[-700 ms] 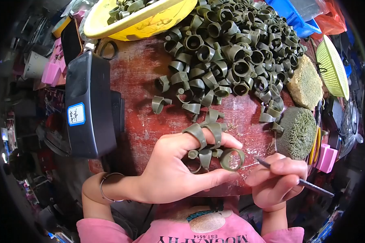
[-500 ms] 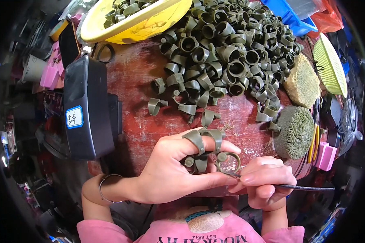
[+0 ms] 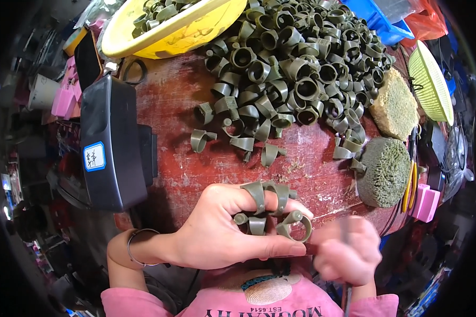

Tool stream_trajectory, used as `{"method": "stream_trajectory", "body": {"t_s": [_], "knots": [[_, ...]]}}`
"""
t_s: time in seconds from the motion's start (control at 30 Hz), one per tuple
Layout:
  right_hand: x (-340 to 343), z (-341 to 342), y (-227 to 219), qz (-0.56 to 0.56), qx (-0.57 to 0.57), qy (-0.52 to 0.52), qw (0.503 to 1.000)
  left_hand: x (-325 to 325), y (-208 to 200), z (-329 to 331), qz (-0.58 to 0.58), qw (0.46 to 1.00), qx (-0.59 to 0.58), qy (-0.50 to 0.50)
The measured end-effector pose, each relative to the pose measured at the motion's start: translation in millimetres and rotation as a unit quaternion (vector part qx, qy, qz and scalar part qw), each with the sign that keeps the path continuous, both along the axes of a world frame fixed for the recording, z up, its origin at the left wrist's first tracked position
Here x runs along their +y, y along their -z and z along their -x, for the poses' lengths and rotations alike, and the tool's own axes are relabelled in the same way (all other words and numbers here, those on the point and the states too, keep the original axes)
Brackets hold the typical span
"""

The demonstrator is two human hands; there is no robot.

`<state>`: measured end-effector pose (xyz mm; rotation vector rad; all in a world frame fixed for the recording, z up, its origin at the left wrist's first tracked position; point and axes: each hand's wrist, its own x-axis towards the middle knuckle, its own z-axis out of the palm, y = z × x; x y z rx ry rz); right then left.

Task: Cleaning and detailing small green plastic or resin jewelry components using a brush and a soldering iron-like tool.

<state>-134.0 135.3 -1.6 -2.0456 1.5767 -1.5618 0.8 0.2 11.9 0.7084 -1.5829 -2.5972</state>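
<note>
My left hand [image 3: 217, 230] is closed near the front edge of the table. Thumb and fingers pinch an olive-green ring [image 3: 300, 227] with a small stub on it, and more such rings [image 3: 256, 196] are looped over the fingers or tucked in the grip. To its right, apart from the ring, my right hand [image 3: 349, 251] is smeared by motion and closed on a thin dark rod-like tool [image 3: 348, 298]. The tool's shaft points down toward the body; its working tip cannot be made out. Beyond both hands lies a large heap of similar rings [image 3: 308, 89].
A yellow basin [image 3: 195, 33] with more rings stands far left, above a black box-shaped device [image 3: 108, 142]. On the right are a beige block [image 3: 394, 105], a round green block [image 3: 384, 174], yellow-handled pliers [image 3: 409, 185], a pale green basket [image 3: 431, 82] and a blue bin [image 3: 381, 21].
My right hand has drawn back from the held ring and turned, swinging the tool from level to upright. The held ring has tilted in my left fingers, and my left hand sits slightly lower.
</note>
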Motion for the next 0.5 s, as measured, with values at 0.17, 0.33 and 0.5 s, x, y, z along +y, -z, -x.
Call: {"method": "stream_trajectory", "body": {"t_s": [0.17,0.33,0.5], "knots": [[10,-1,-6,-0.107,-0.079,0.109,0.985,1,3,1,0.097,0.995,-0.014,0.003],[-13,-11,1,-0.095,-0.105,0.118,0.983,1,7,-1,0.335,0.942,0.023,-0.019],[-5,-3,-4,-0.151,-0.173,0.068,0.971,1,-1,0,0.365,0.93,0.043,-0.018]]}}
